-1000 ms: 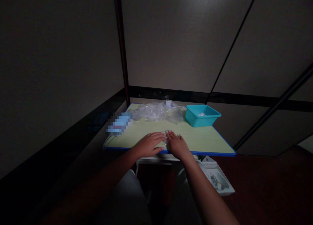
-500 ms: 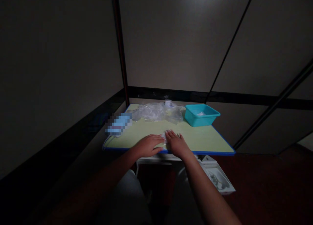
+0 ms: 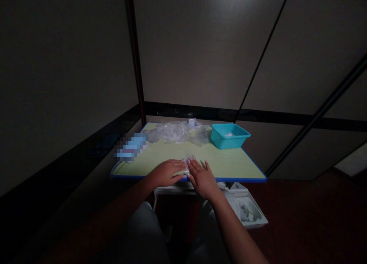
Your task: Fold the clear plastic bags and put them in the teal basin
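Both my hands lie flat near the front edge of a pale green table [image 3: 229, 162] with a blue rim. My left hand [image 3: 166, 172] and my right hand [image 3: 202, 176] press side by side, fingers stretched out, on a small clear plastic packet [image 3: 187, 159] that shows between and just beyond the fingertips. The packet's contents are too small to make out.
A heap of clear plastic bags [image 3: 177, 132] lies at the table's back. A teal tub [image 3: 229, 136] with something white inside stands at the back right. A blurred blue thing [image 3: 130, 147] sits at the left edge. Below the table on the right lies a white tray [image 3: 248, 212]. Grey walls enclose the table.
My hands have slid a little toward me along the table's front edge, and the clear packet now shows more beyond the fingertips. The view has shifted slightly left.
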`<state>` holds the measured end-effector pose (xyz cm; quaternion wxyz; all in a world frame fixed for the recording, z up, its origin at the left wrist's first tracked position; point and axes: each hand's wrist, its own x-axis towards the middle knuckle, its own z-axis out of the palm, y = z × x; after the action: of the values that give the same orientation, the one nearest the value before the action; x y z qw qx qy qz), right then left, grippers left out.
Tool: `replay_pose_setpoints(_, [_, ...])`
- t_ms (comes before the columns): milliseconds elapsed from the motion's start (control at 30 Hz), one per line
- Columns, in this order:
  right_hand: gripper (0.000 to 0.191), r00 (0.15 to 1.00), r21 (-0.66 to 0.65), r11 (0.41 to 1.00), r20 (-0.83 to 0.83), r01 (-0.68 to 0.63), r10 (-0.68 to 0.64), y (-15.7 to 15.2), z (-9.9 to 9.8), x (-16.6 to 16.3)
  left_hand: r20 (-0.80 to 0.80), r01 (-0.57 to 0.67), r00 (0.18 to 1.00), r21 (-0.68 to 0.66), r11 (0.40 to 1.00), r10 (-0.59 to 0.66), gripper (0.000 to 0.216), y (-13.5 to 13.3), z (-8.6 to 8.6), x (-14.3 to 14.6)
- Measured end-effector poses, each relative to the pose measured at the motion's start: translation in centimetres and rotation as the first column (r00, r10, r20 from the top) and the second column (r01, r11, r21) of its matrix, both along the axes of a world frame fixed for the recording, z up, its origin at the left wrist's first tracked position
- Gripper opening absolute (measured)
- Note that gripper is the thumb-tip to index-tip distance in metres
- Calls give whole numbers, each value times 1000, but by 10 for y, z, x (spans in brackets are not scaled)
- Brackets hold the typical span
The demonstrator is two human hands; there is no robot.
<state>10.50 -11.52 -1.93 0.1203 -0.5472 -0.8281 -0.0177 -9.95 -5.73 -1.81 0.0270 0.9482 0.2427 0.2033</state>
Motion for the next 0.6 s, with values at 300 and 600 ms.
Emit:
replay_pose_setpoints(300, [57,999,66,996,14,52,-53,-2,-7,1,-7,4,1000,1,1000,-4,40,1,-2,-1])
replay_pose_setpoints(600, [51,995,117,988,11,101,-103,-14,-11,8,4,14,1000,-23,1000,-14,38,2,-2,0])
